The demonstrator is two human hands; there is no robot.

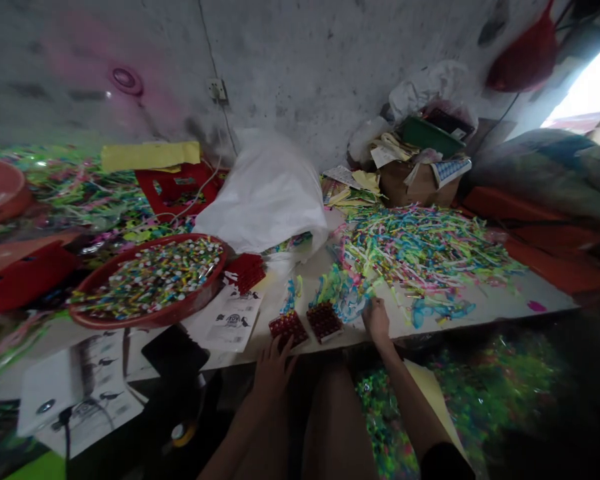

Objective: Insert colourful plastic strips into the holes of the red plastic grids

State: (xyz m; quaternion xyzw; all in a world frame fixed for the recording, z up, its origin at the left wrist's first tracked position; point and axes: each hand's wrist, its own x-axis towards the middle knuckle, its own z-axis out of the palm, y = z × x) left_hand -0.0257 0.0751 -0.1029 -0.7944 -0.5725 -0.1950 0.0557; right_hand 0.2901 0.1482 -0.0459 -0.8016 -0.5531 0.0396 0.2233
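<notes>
My left hand rests at the near table edge with its fingertips touching a small red studded card; the fingers lie stretched. A second red card lies just right of it. My right hand sits curled at the edge of a heap of colourful plastic strips, its fingers closed on something I cannot make out among blue-green pieces. Both forearms reach up from the bottom of the head view.
A red basin full of small coloured pieces stands at left. A white plastic bag lies in the middle back. A cardboard box with papers stands at back right. Printed sheets lie near the table edge. Green plastic scraps cover the floor.
</notes>
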